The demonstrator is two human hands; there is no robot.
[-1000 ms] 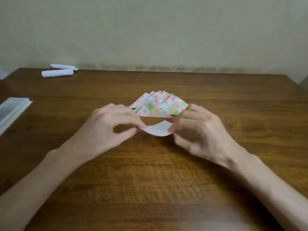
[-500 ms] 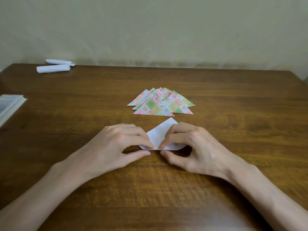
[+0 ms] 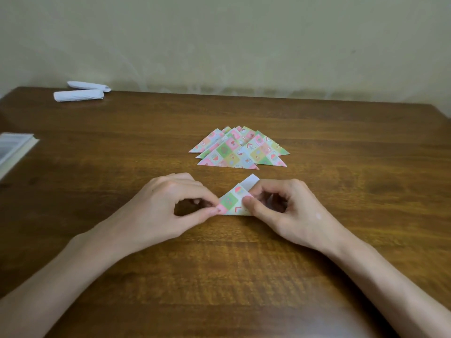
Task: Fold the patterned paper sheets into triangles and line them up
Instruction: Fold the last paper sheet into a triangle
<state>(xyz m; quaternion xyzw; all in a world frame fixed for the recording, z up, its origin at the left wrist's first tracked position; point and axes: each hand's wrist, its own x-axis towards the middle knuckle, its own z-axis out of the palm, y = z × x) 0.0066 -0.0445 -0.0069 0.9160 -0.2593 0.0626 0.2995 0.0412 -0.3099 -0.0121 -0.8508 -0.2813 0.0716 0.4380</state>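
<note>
Centrally in the head view, a patterned sheet (image 3: 231, 202) lies half-folded on the wooden table (image 3: 341, 147), near the front edge and between both hands. Its patterned side faces up as a rough triangle, with a white flap poking out at the top corner. The left hand (image 3: 170, 206) has its fingers curled, thumb and index tip pinching the sheet's left corner. The right hand (image 3: 288, 211) is also curled, thumb pressed on the patterned face and fingertips on the upper edge by the white flap, gripping the sheet's right part. Just behind the sheet, not touching it, sit the folded triangles (image 3: 239, 151), overlapping in a fanned pile. Two white paper rolls (image 3: 78, 95) lie at the far left, near the wall (image 3: 244, 45). A pale flat stack (image 3: 14, 147) is cut off by the left frame edge.
</note>
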